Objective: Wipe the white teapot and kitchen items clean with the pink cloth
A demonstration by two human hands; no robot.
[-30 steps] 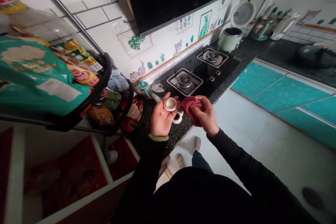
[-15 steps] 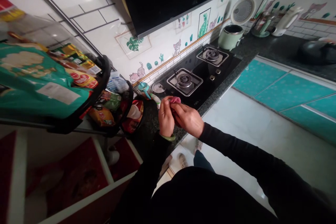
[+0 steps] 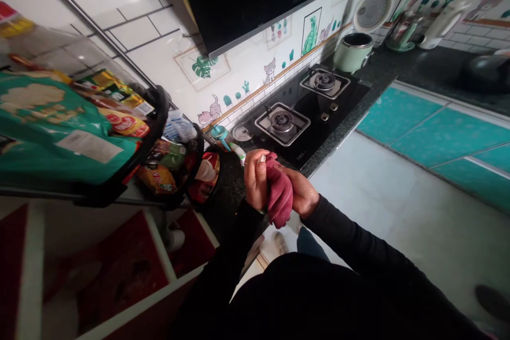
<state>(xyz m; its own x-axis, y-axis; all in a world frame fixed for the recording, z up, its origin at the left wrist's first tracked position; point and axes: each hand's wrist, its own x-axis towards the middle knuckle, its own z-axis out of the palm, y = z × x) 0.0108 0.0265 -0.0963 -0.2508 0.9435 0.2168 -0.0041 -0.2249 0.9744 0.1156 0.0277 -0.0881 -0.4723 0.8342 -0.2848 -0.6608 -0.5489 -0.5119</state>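
A crumpled dark pink cloth (image 3: 280, 199) is bunched between my two hands, above the front edge of the counter near the stove. My left hand (image 3: 255, 179) is closed against its left side, fingers curled over the top. From the right, my right hand (image 3: 303, 191) grips the cloth; its fingers are largely hidden behind the fabric. Just beyond my left hand, a white-and-green handled item (image 3: 238, 153) lies on the counter beside a turquoise container (image 3: 220, 134).
A gas stove (image 3: 303, 122) with two burners runs along the wall under a black range hood (image 3: 263, 0). A green rice cooker (image 3: 353, 54) stands open at the far end. To my left, a tiered rack (image 3: 159, 117) holds packaged food, above open red-lined drawers (image 3: 119, 271).
The cloth, mostly covered by my hands before, now hangs out in a larger bunch below them. My right hand has turned and shifted slightly right and down.
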